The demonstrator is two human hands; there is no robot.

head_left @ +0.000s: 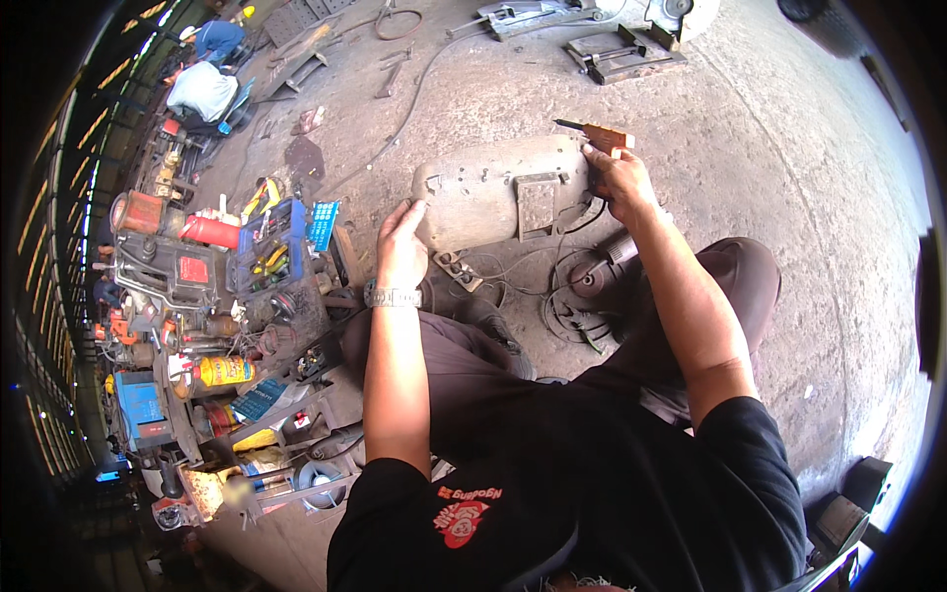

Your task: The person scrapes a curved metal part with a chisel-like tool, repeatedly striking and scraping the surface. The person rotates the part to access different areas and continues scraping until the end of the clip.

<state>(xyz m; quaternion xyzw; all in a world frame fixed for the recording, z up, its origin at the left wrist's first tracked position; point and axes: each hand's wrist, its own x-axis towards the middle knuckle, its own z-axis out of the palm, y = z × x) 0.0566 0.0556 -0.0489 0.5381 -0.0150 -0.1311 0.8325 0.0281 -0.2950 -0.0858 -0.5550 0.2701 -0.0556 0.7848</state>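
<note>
A worn grey-beige metal shell (469, 202), long and round-cornered, with small holes and a square bracket (538, 205) on its face, is held up in front of my knees. My left hand (402, 247) grips its left end, thumb along the edge. At the shell's right end, my right hand (621, 183) is closed round an orange pistol-shaped tool (607, 138) whose thin dark tip points left above the shell. The thumb of that hand lies by the shell's edge; whether its fingers also support the shell is hidden. A dark cord hangs below the right hand.
Below the shell, an angle grinder (592, 276) and a power strip (459, 271) with cables lie on the concrete floor. A crowded bench to the left carries a blue toolbox (266, 252) and a yellow can (225, 370). Two people (204, 91) crouch far left. Metal frames (626, 54) stand ahead.
</note>
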